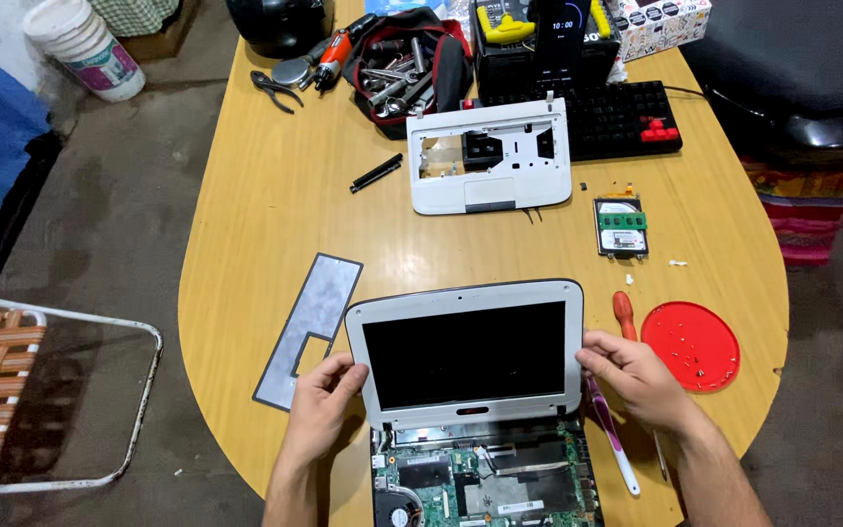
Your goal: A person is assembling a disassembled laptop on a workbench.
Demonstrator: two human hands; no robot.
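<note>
Both hands clasp the white laptop lid [468, 353] by its side edges: the left hand [322, 402] curls its fingers against the lower left rim, and the right hand [636, 379] presses thumb and fingers on the lower right rim, each closed lightly around the smooth plastic frame. The lid is a rounded rectangle with a glossy black screen, lying in the lower middle of the frame, between the 2 hands. Just below it the opened laptop base [485, 478] shows a green circuit board, metal shielding and a small round fan at lower left.

Left of the lid lies a flat grey metal sheet [309, 327] with a dark border and a square notch, touching the left hand's fingertips or nearly so. Right of the lid, under the right hand, lie a red-handled screwdriver [622, 314] and a pink and white toothbrush [615, 444]. Further right sits a round red lid [691, 345], matte plastic, dotted with tiny screws.

Toward the upper middle rests a white palmrest cover [492, 156] with rectangular cut-outs, and right of it a hard drive [621, 227] bearing a green memory stick. All lie on an oval table [265, 195] of yellow wood-grain laminate.
</note>
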